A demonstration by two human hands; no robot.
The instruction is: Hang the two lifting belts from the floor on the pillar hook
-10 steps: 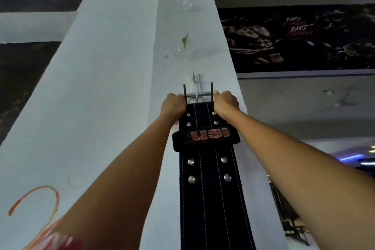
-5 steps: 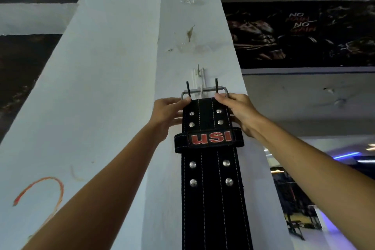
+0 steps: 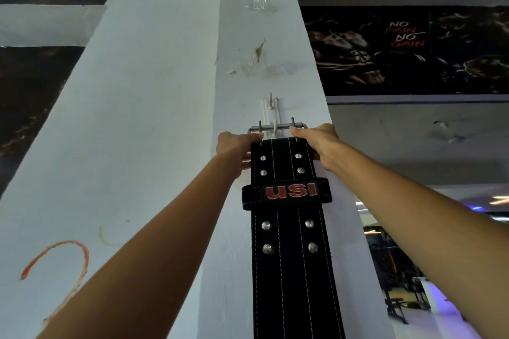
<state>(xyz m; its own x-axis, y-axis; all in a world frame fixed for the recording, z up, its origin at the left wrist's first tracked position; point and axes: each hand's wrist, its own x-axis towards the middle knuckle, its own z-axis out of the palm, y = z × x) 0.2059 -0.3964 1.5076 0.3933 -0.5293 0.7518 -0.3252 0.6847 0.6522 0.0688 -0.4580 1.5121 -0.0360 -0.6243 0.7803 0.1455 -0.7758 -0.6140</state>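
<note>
On the white pillar (image 3: 170,118), buckle (image 3: 277,127) now sits over hook (image 3: 275,131), lower than before; left hand (image 3: 234,146) and right hand (image 3: 316,143) grip black USI belt (image 3: 289,256); first belt nearly hung.

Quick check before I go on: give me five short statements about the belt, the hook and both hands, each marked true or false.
1. Both hands grip the top end of the black lifting belt, the left hand on its left edge and the right hand on its right edge. True.
2. The metal buckle sits at the level of the white pillar hook. True.
3. The belt's loop reads "NO PAIN NO GAIN". False: it reads "USI" in red; that slogan is on the wall poster.
4. A second belt already hangs on the hook. False: only this belt is visible.
5. The belt lies flat on the floor. False: it hangs down against the white pillar.
</note>
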